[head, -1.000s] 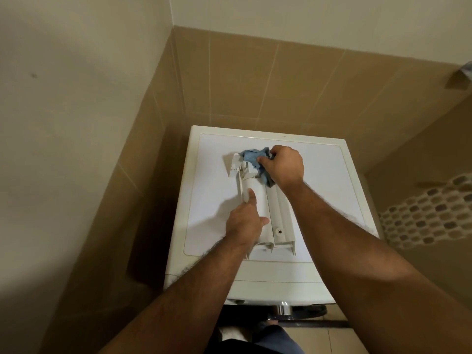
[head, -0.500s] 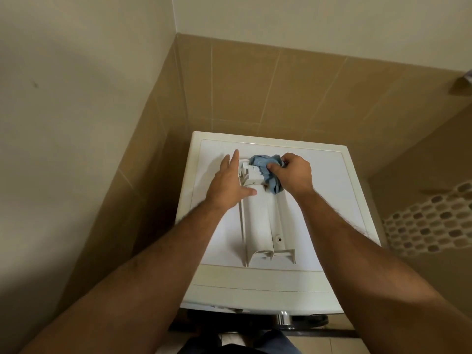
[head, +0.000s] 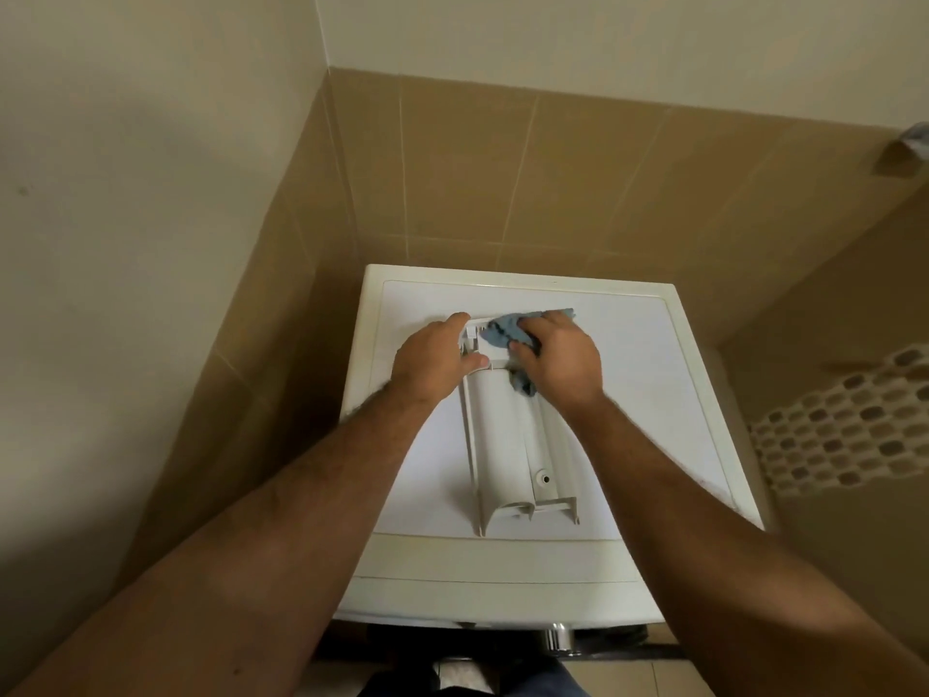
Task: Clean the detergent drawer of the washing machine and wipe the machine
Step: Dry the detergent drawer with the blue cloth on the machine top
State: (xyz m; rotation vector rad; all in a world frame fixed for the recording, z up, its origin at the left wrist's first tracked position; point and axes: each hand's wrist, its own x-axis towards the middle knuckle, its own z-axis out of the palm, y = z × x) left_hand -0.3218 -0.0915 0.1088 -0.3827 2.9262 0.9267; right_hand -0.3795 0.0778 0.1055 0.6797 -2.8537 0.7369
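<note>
Head view: tan tiled walls (head: 467, 178) close behind washing machine (head: 668, 394).

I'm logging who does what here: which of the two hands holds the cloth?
The right hand grips the blue cloth against the drawer; the left hand only steadies the drawer's far end.

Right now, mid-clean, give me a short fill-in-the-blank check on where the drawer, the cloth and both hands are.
1. The detergent drawer lies on top of the ____.
2. The blue cloth is held in the ____ hand.
3. The left hand steadies the drawer at its ____ end, away from the person.
4. The cloth's colour is ____.

Missing words: washing machine; right; far; blue.
</note>
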